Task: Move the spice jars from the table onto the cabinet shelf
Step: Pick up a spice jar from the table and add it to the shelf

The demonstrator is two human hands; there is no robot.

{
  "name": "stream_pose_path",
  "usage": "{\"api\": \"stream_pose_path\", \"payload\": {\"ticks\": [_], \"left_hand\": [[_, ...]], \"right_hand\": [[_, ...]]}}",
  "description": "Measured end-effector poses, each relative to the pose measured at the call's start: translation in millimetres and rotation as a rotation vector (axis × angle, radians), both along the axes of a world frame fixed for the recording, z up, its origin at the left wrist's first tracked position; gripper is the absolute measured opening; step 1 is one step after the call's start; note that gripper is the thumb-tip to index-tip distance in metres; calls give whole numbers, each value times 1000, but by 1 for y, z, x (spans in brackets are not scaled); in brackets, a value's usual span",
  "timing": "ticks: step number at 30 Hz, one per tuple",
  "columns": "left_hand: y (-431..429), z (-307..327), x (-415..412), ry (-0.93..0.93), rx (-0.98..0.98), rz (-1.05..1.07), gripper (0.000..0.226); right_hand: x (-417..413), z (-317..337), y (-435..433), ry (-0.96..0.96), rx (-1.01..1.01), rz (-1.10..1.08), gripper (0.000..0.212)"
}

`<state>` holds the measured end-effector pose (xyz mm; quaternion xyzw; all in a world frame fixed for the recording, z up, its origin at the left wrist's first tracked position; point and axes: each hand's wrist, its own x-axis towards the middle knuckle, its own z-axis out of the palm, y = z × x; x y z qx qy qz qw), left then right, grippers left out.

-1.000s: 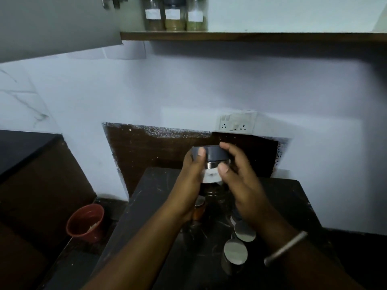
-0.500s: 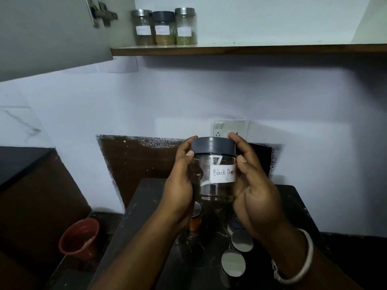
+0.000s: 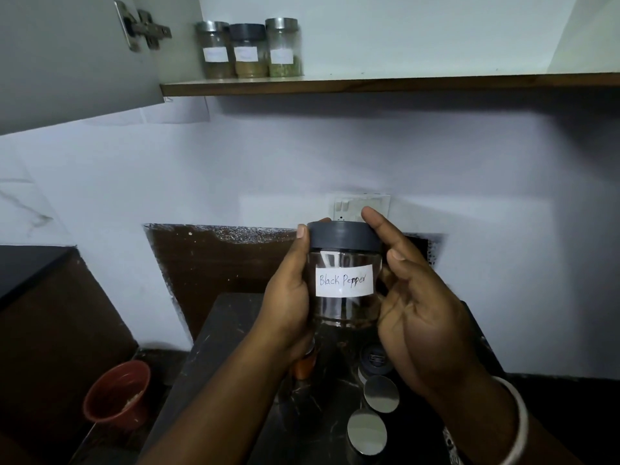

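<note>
**Both hands hold one jar at the centre of the frame**

The left forearm rises bare from the bottom edge, left of centre, slanting up and right to the wrist. The left hand (image 3: pixel 288 297) wraps the left side of the jar (image 3: pixel 344 280): its thumb lies straight up along the lid's edge, and one fingertip shows behind the lid. The right forearm enters from the lower right corner with a white bangle (image 3: pixel 516 424) at the wrist. The right hand (image 3: pixel 422 313) cups the jar's right side with its palm turned toward the left of the frame. Its forefinger reaches to the lid's far rim, its thumb tip sits just under the lid, and the other fingers curl behind the glass.
</note>
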<state>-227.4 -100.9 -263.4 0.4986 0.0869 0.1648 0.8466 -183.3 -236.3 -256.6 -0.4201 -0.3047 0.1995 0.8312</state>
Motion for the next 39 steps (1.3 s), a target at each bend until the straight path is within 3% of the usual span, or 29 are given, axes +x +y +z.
{"api": "stream_pose_path", "payload": {"ticks": [10,19,24,32,36,39], "left_hand": [[2,8,9,-21,4,32,68],[13,46,31,-109,103,44,61],[34,94,52,-190,187,74,71],[72,192,103,-400,334,244,62],[99,213,147,-414,389,279,63],[130,230,179,-430,606,346,69]], "right_hand": [[11,12,-3,9,-7,32,48],[32,53,3,-121,11,74,49],[58,101,17,-342,-69,28,50],[113,196,54,-1002,-388,-435,72],[142,225,84,-1083,-486,-520,74],[179,246,110,-1101,-537,-550,67]]}}
